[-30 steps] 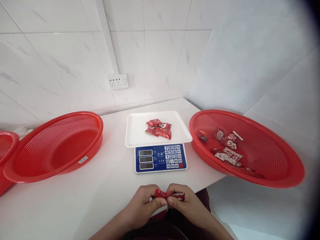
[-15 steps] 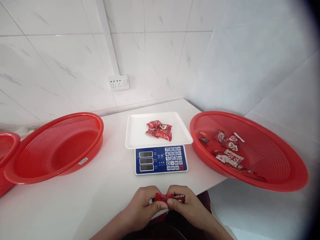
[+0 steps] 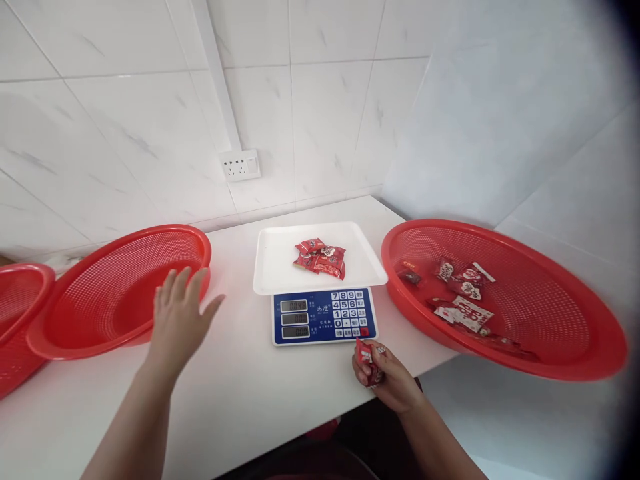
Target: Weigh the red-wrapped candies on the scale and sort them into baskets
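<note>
My left hand (image 3: 179, 321) is open with fingers spread, raised over the white table just in front of the left red basket (image 3: 65, 333), holding nothing. My right hand (image 3: 384, 375) is closed around red wrapped candies (image 3: 366, 355) near the table's front edge, just below the blue scale (image 3: 324, 316). The scale's white tray (image 3: 280, 267) carries a small heap of red candies (image 3: 321, 259). More wrapped candies (image 3: 463, 297) lie in the big red basket (image 3: 550, 333) on the right.
A second red basket (image 3: 17, 313) pokes in at the far left edge. A wall socket (image 3: 241, 165) sits on the white tiled wall behind the scale. The right basket overhangs the table's right edge.
The hands were together at the front edge, both pinching the candies. Now the left hand has let go and swung left toward the left basket; the right keeps the candies and has moved up a little.
</note>
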